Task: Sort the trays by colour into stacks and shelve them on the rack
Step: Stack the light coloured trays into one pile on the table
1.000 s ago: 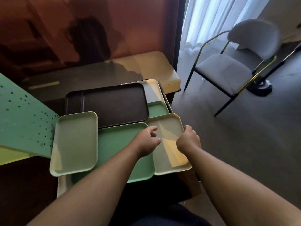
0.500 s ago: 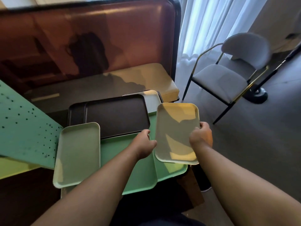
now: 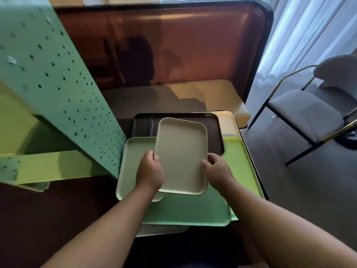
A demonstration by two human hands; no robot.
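— cream, that small tray [image 3: 181,157] the person has up in both hands. the left hand [image 3: 149,172] has its fingers [image 3: 151,154] curled over the left edge, the right hand [image 3: 217,170] pinches the right edge, so both are closed on it.

— where does it sit against the others?

— lifted and a bit tilted, hanging over the dark brown tray [image 3: 146,124] and overlapping a second pale tray [image 3: 133,165] that lies flat just to its left. the two look the same size and close in shade, so it seems meant to go on top of that one.

— so how much sorting is done?

— very little, by the look of it. no tidy stack shows yet. the mint green tray [image 3: 193,211] lies under the pale ones, a lime green tray [image 3: 243,165] sticks out on the right, a beige tray [image 3: 229,122] peeks from behind the brown one, and a greyish one [image 3: 160,230] shows at the bottom. all of them overlap in one loose heap on the table [image 3: 58,219].

— and the rack?

— the green perforated rack [image 3: 58,74] stands at the left. the tip of one grey tray [image 3: 38,187] shows at its lower edge, but whether that one is properly shelved cannot be told. nearly all the shelving looks left to do, after the colours are split.
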